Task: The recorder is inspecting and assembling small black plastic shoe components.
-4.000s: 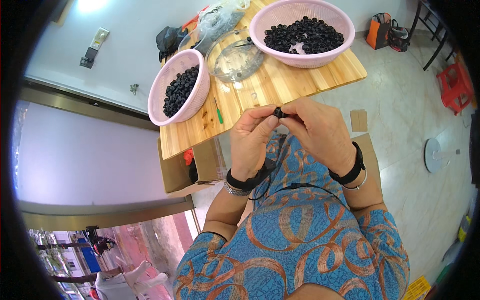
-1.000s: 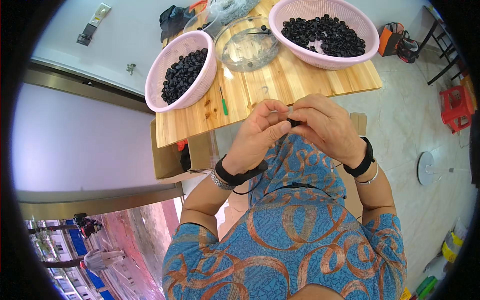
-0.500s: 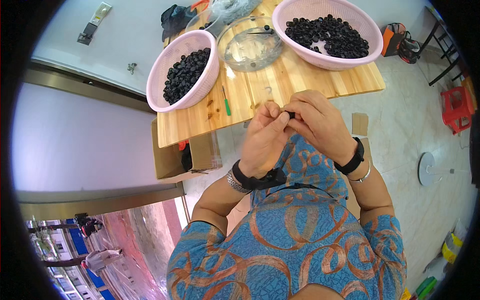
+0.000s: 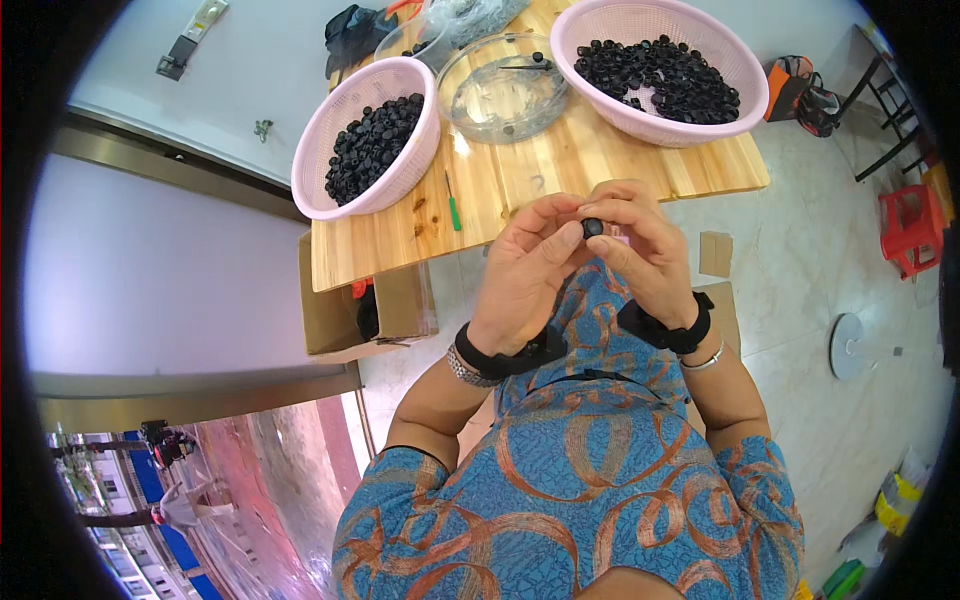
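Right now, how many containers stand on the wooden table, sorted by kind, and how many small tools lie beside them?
Pink plastic baskets of small black parts: 2
Clear glass bowl: 1
Green-handled screwdriver: 1
Total: 4
One more small black part is pinched between the left hand and right hand, off the wooden table.

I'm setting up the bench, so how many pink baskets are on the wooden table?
2: one pink basket at the table's left, the other pink basket at its far right, both holding small black parts.

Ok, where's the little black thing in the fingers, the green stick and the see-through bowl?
black part (image 4: 592, 227), head view, its middle.
green stick (image 4: 452, 205), head view, mid-shaft.
clear bowl (image 4: 458, 75), head view, left rim.
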Demonstrator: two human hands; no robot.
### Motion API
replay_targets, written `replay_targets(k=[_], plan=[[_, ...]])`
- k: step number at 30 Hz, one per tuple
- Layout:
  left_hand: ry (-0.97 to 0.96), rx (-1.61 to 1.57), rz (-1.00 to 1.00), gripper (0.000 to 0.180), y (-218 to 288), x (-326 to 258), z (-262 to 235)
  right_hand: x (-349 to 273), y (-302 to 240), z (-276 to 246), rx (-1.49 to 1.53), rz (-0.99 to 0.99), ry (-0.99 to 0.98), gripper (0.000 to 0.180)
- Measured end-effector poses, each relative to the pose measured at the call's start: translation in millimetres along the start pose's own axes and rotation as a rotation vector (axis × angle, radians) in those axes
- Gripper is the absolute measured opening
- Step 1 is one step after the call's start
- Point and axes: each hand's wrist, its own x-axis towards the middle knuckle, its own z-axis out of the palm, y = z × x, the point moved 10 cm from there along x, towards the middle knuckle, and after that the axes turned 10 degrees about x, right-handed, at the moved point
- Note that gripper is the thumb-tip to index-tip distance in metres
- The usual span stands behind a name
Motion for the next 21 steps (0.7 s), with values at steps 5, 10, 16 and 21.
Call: replay_targets(k=[5,10,16,21], plan=[[0.064,0.452,0.193,0.026,22,-6,-8,6,-21,5,-0.279,-0.014,-0.107,0.025],[0.027,0.432,0.126,0.025,19,-7,-8,9,-28,10,-0.305,-0.051,-0.17,0.02],[-0.059,0.217,0.013,0.022,7,-7,-17,11,-21,18,-0.19,-0.004,-0.228,0.019],[-0.065,0.07,-0.018,0.022,3,-12,-25,12,-4,30,-0.123,0.117,-0.263,0.017]])
